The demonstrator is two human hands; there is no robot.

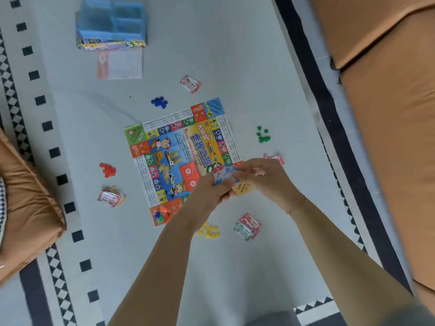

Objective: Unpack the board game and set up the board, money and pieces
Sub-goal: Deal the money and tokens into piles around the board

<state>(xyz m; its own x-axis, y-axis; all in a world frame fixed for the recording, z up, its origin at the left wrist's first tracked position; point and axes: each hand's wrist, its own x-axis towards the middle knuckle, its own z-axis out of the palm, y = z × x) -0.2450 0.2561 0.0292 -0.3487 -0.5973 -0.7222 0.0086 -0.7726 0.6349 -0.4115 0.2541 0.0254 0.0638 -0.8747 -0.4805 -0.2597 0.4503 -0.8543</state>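
Evidently dealing money, both hands, left (213,189) and right (261,176), pinch a blue banknote (223,176) above the unfolded board (174,147), likely sorting it toward one player's pile.

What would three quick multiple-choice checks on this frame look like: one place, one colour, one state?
1. Where is the game box?
A. far left of the board
B. on the board
C. under the hands

2. What colour are the small pieces to the right of the board?
A. red
B. green
C. yellow

3. What are the hands doing?
A. resting flat
B. holding paper money
C. lifting the board

Key: 1 A, it sits beyond the board's far-left corner. 2 B, that cluster is green. 3 B, the left hand and right hand grip blue notes.
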